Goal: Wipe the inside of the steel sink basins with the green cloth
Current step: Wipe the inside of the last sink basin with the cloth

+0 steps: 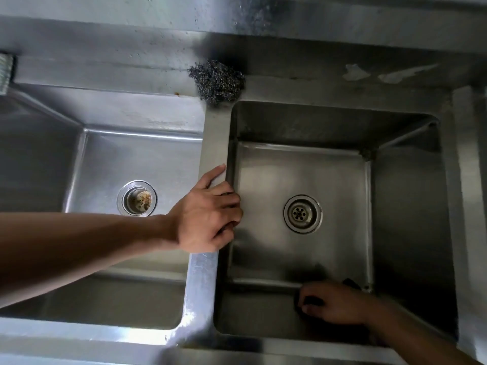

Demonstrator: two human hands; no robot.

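Two steel sink basins lie side by side: the left basin [147, 159] and the right basin [303, 169], split by a steel divider [214, 133]. My left hand [208, 214] rests on the divider, fingers curled over its edge into the right basin. My right hand [334, 302] is down in the right basin at its near wall, pressing a dark cloth [351, 283] against the steel. Most of the cloth is hidden under the hand and looks nearly black in the shadow.
A ball of steel wool [217, 80] sits on the back ledge at the divider's far end. Each basin has a drain: left drain [137, 198], right drain [302, 214]. White scraps [355, 72] lie on the back ledge at right.
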